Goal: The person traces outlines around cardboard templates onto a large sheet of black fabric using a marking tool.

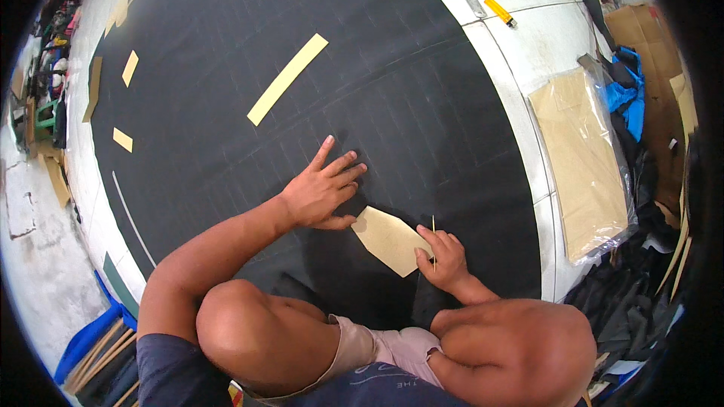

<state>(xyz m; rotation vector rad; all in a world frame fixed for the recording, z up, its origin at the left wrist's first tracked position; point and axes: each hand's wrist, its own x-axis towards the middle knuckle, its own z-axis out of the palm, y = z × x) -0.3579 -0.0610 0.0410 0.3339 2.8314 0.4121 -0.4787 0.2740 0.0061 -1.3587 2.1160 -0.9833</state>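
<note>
Monitoring remotely, I'm using the pointed cream card (386, 240) as landmark; it's lying on the black cloth (430, 136), between both hands. Left hand (317, 192) is splaying, ungripped, beyond its left corner, thumb touching there, seemingly steadying it. Right hand (446, 258) is grasping a slim stick (433, 221) at its right end, fingers probably checking slippage. A pale strip (288, 80) is lying beyond it.

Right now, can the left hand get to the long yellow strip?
Probably yes: the left hand is near the long yellow strip, its fingers are spread, and only flat black sheet shows between them.
</note>
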